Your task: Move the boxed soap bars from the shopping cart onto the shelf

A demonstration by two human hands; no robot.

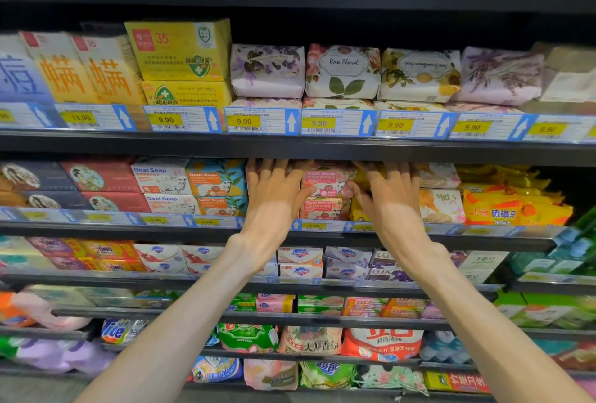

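Observation:
Both my hands reach into the second shelf (96,229) from the top of those in view. My left hand (274,191) lies with straight, spread fingers against a boxed soap that it mostly hides, its thumb touching the upper pink Goat Soap box (327,178). A second pink Goat Soap box (324,209) sits beneath it. My right hand (388,193) is spread flat over a yellow box (358,212) just right of the pink stack. The shopping cart is out of view.
White and blue-orange Goat Soap boxes (190,183) stand left of my hands, MeLy boxes (442,206) and yellow packs (512,206) to the right. The shelf above holds wrapped floral soaps (342,72) behind price tags. Lower shelves carry more soaps and detergent bags.

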